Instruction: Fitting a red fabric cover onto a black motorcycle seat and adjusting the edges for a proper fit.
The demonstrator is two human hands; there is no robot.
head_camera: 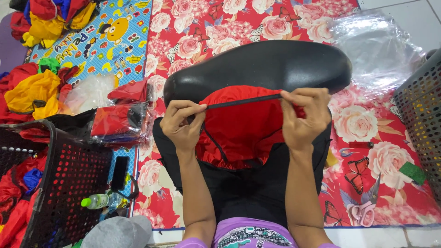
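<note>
Red cover (239,124) lies below the black seat (257,66), its black edge band stretched taut between left hand (181,124) and right hand (303,119), both pinched shut on it, seemingly keeping the hem straight.

The person's left hand (183,123) and right hand (303,117) pinch a black elastic edge (243,101) of a red cover (241,128), stretched taut between them. Just beyond lies a black padded seat (262,66), touching the cover's far side. All rest over a red floral mat (367,138) on the floor. Near right lie pink-handled scissors (365,209); far right, clear plastic bags (376,46) and a grey basket (420,101). At left stand a black basket (64,174), packed red covers (117,121), a green-capped bottle (96,201) and a dark phone (120,172).
</note>
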